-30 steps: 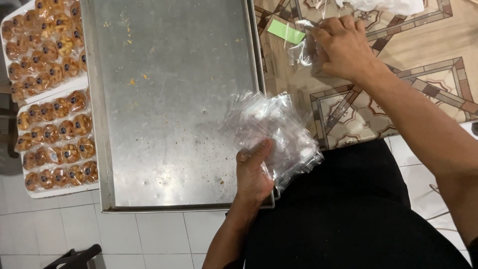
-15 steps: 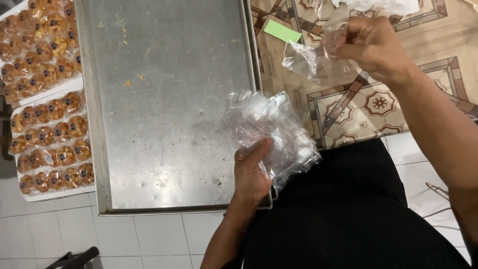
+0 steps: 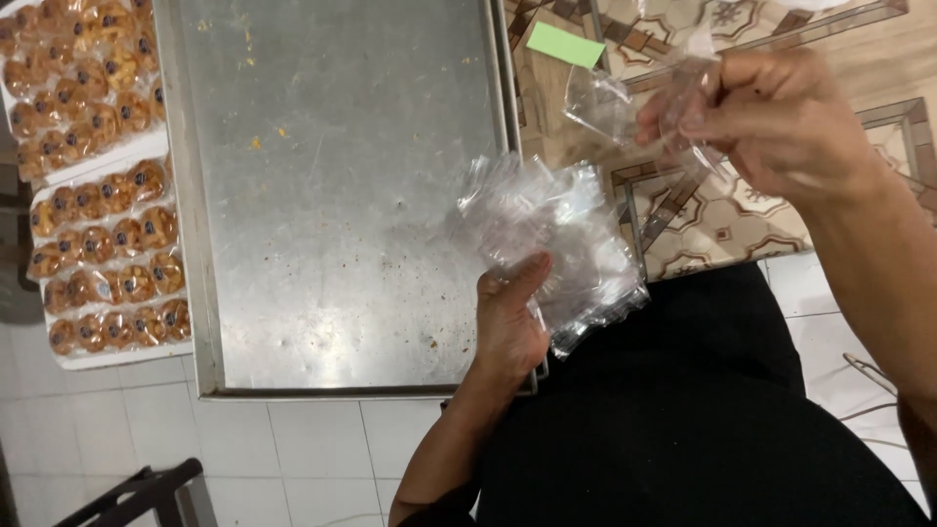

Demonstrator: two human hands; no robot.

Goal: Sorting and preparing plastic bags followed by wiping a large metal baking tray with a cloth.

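Left hand (image 3: 508, 327) near the middle of the view, thumb up, grip clamped on a thick stack of clear plastic bags (image 3: 551, 239) held over the near right corner of a big metal tray (image 3: 332, 195). Stack fanned out and crinkled, hanging past the tray's right rim and just above the dark lap below.

Right hand (image 3: 771, 117) far right, raised, fingertips (image 3: 683, 117) pinched on a single clear plastic bag (image 3: 625, 102) pulled apart from the stack. Bag limp and see-through, hanging left of the knuckles over a patterned floor covering (image 3: 722, 215) in brown and cream. Well apart from the stack in the other hand.

Green paper slip (image 3: 566, 44) lying on that patterned surface, far of the single bag and just right of the tray's rim.

Tray bare steel, flecked with small crumbs, resting on white floor tiles (image 3: 312, 449). To its left, two white trays of packed cookies (image 3: 98, 254), round and golden, each with a dark spot on top, laid in tight rows and touching the metal tray's left edge. Dark frame of some furniture at the near left corner, too little in view to tell what.
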